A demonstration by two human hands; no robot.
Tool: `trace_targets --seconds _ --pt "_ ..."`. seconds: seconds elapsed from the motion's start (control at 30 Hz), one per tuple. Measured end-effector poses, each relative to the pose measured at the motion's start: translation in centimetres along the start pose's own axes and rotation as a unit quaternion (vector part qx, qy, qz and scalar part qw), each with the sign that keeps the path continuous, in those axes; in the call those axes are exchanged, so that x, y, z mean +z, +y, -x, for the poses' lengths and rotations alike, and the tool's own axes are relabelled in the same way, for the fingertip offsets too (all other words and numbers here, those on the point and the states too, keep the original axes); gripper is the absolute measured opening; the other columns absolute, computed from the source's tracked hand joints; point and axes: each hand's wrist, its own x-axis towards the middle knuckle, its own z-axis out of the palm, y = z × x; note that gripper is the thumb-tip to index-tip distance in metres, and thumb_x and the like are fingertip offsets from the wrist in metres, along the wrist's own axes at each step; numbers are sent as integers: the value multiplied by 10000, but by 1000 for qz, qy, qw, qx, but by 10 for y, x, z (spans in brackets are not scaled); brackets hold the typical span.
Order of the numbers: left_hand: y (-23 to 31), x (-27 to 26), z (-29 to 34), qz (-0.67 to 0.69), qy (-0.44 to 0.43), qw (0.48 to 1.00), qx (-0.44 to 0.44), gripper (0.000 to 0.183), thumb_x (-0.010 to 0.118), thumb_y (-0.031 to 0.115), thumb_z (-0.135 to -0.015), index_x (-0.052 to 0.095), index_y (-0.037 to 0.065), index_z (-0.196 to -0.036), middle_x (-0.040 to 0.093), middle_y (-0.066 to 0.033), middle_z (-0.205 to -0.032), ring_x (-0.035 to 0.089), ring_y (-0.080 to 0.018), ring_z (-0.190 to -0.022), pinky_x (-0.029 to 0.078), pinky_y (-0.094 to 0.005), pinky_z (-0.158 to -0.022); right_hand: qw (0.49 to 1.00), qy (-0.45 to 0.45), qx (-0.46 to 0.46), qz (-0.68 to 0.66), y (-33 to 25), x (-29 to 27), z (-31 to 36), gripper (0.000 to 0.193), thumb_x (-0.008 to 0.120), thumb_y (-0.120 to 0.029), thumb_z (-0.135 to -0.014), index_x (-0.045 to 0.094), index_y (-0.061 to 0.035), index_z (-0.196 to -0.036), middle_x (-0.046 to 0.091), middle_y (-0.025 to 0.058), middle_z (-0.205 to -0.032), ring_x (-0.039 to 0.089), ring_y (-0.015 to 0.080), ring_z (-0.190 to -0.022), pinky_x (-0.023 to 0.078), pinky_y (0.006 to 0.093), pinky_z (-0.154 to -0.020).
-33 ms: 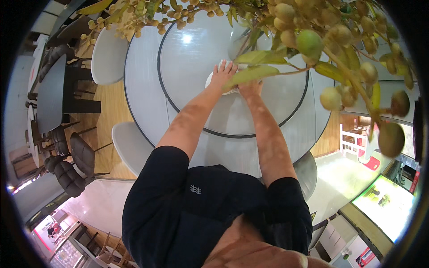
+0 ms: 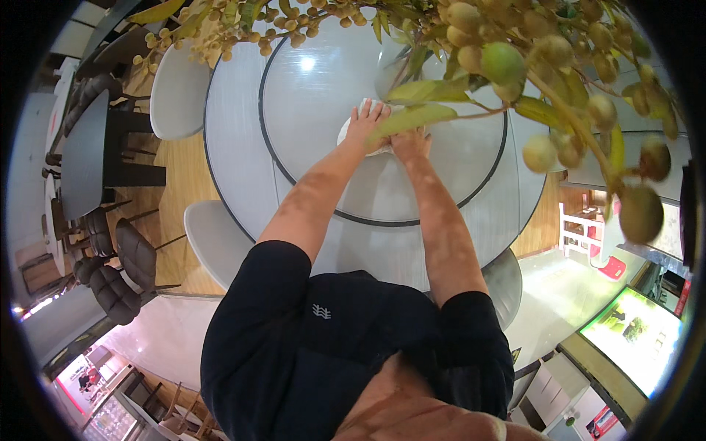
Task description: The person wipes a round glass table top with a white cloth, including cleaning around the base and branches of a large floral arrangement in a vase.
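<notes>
A white cloth (image 2: 343,134) lies on the round glass turntable (image 2: 316,147) in the middle of a large round table. My left hand (image 2: 366,126) rests flat on it, fingers spread and pointing away from me. Beside it, my right hand (image 2: 412,143) is on the cloth's right part, its fingers looking bent. A long leaf (image 2: 415,121) hangs in front of that hand and hides part of its fingers. Both arms reach forward nearly straight.
Branches with round fruits (image 2: 504,62) hang across the top and right, near the camera. On the turntable's far side a clear vase-like shape (image 2: 393,62) shows partly. A pale chair (image 2: 213,235) stands left of me, and a dark table (image 2: 92,162) farther left.
The hanging branch at the right has shifted slightly left and up. Both hands stay nearly in place on the cloth, the right one's fingers moving only a little.
</notes>
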Motion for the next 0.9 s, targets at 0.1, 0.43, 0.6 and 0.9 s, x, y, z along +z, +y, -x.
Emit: trace_targets --seconds 0.1,0.43,0.6,0.9 --pt "24 -25 8 -9 -63 998 -3 847 625 534 -864 303 158 -1552 247 -91 -1628 156 -371 -1511 176 -583 -1192 999 0 -9 50 17 20 5 527 571 -449 -955 442 -345 -1455 273 131 -1602 217 367 -1482 305 663 -1082" --pt "55 -5 88 -23 -81 996 29 811 580 510 -896 296 128 -1553 223 -112 -1629 147 -395 -1506 193 -601 -1182 999 -13 -12 29 36 54 91 536 566 -412 -963 434 -296 -1470 272 156 -1593 201 386 -1484 305 683 -1067" --pt "74 -4 127 -30 -85 995 45 813 576 506 -899 293 105 -1548 222 -126 -1624 147 -403 -1503 183 -612 -1182 996 44 -47 62 47 64 141 551 620 -382 -934 461 -267 -1448 334 189 -1547 275 402 -1453 393 629 -1006" --pt "111 -13 179 0 -133 991 32 817 580 470 -906 258 96 -1557 162 -125 -1642 81 -396 -1516 150 -593 -1198 998 2 -36 49 57 58 203 563 628 -387 -923 466 -265 -1448 326 189 -1548 268 405 -1455 368 636 -1049"
